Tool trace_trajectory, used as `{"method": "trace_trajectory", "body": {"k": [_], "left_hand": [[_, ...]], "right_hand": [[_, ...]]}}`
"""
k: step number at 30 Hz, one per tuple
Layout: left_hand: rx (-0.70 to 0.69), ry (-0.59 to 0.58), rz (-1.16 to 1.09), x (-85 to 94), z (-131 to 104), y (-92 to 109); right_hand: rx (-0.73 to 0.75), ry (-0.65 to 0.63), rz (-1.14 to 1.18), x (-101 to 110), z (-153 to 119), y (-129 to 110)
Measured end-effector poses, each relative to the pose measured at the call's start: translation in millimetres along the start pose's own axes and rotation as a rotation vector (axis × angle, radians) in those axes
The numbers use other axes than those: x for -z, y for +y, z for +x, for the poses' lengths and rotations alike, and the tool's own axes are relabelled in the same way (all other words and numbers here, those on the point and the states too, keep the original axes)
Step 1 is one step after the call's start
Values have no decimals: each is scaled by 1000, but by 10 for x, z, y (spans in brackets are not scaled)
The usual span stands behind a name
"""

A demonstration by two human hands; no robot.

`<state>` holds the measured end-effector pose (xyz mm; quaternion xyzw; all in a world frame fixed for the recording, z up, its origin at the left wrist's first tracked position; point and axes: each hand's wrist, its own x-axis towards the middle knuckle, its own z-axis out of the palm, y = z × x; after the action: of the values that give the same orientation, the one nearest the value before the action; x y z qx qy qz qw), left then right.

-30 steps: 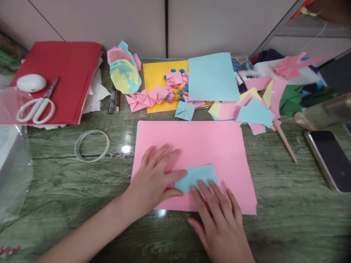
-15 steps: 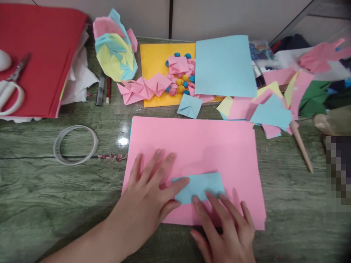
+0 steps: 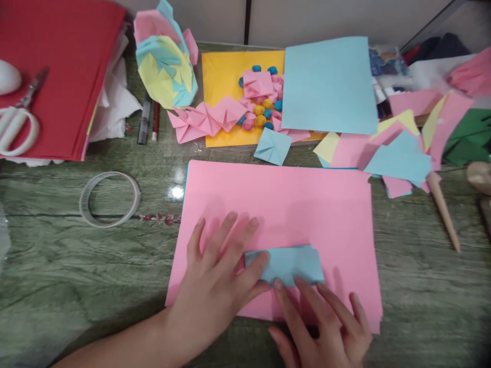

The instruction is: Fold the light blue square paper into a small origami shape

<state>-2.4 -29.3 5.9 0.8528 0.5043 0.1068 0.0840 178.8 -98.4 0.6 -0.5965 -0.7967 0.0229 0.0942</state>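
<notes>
Lower centre of frame: we are steadying folded blue paper (image 3: 295, 263), left hand (image 3: 213, 289) and right hand (image 3: 332, 340) both lying open (likely light, easily creased; edges looking best to grip)

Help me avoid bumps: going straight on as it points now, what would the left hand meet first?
Beyond the pink sheet, the left hand would likely meet the small folded blue square; depth is unclear.

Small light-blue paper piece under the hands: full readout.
The small light-blue paper piece is matte and folded into a flat, narrow strip, layers slightly offset at the far right corner. It lies crosswise on the pink paper stack. The left hand overlaps its left end; the right hand's fingertips meet its near edge.
</notes>
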Motion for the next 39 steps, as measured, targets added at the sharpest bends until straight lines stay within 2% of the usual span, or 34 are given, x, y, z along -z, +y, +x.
{"method": "trace_trajectory", "body": {"k": [7,14,20,28,31,33,37,39], "left_hand": [[19,-32,-26,14,-15,-25],[24,-17,-35,1,-23,-25],[27,-28,-26,-15,-40,-3],[52,-71,-22,84,-59,106],[65,-30,-5,101,-44,196],[58,45,18,78,-11,247],[-27,175,33,-5,81,269],[-74,190,29,-27,116,241]], "right_hand": [[-27,8,-15,38,0,61],[19,16,-71,100,-59,276],[-30,19,-99,167,-91,435],[-72,42,-82,237,-15,374],[-73,69,-59,260,15,336],[-82,75,-48,271,25,309],[-88,115,-43,249,4,271],[-89,124,-55,227,-18,266]]}}
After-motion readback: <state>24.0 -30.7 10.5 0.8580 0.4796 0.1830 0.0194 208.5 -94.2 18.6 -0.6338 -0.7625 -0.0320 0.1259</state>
